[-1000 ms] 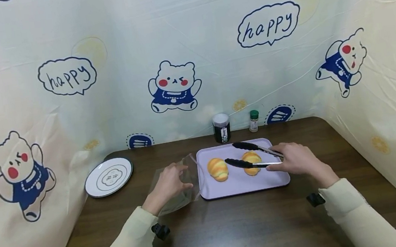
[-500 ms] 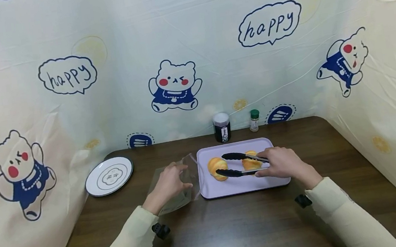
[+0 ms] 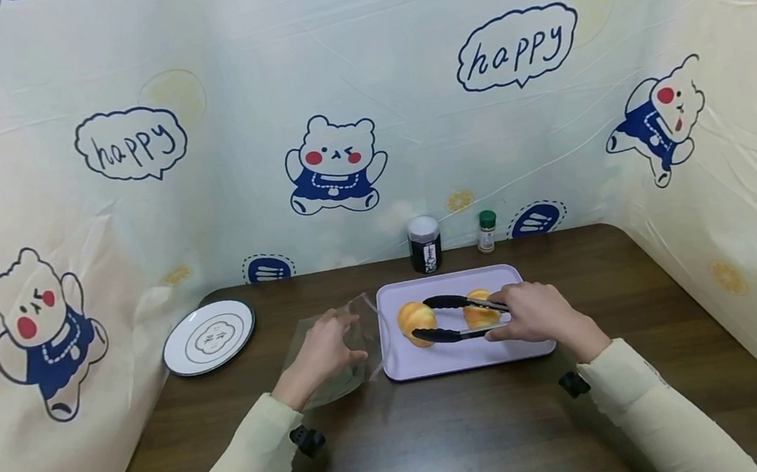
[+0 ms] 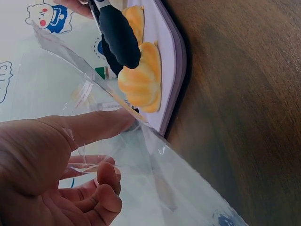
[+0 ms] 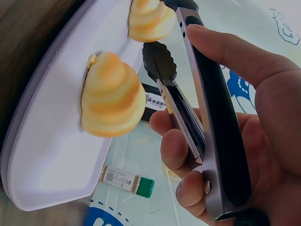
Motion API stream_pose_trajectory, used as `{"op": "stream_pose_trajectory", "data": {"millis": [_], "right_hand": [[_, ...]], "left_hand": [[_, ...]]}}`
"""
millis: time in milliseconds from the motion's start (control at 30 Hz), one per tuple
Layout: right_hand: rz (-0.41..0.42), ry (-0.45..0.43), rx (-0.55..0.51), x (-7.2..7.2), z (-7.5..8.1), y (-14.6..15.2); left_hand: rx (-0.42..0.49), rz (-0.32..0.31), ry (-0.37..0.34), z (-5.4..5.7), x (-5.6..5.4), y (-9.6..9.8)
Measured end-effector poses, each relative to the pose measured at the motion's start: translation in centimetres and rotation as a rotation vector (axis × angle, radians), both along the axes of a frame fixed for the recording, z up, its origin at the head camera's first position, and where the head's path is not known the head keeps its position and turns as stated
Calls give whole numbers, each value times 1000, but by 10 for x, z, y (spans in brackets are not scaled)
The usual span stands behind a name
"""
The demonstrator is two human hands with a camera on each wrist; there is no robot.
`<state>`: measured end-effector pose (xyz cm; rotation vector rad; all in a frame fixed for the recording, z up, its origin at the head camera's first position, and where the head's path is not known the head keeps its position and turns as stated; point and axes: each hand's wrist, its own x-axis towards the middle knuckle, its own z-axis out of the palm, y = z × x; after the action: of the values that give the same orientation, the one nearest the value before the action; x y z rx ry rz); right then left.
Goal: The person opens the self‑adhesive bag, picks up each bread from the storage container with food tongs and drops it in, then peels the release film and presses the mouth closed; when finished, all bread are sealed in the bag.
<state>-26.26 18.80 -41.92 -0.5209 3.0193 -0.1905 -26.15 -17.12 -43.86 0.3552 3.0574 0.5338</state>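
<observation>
Head view: my right grip (image 3: 535,312) is curled round tongs (image 3: 446,302), their parted tips at the left roll (image 3: 413,317) near the tray's (image 3: 452,360) left edge; my left grip (image 3: 325,348), thumb spread, holds a clear bag (image 3: 341,384).

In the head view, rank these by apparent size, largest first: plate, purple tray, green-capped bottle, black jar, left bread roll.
1. Purple tray
2. Plate
3. Black jar and left bread roll: too alike to rank, and the tongs cover part of the roll
4. Green-capped bottle
</observation>
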Motion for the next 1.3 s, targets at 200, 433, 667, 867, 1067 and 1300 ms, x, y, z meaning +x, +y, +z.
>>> {"op": "stream_pose_trajectory", "data": {"millis": [200,433,667,867,1067,1300], "right_hand": [[6,-3,11,0,0,0],[12,13,18,0,-2,2],[22,33,-20,4,-1,8],[41,60,-84,10,11,13],[71,107,-131,18,24,14],[110,172,-169,25,33,12]], "left_hand": [[-6,-11,17,-1,-1,-1],[-7,-6,7,-1,-1,-1],[-8,-11,-5,-2,0,-1],[-22,-13,-5,-2,-1,0],[-35,-16,-6,-2,-2,1],[-49,-22,-12,-2,-4,3]]}}
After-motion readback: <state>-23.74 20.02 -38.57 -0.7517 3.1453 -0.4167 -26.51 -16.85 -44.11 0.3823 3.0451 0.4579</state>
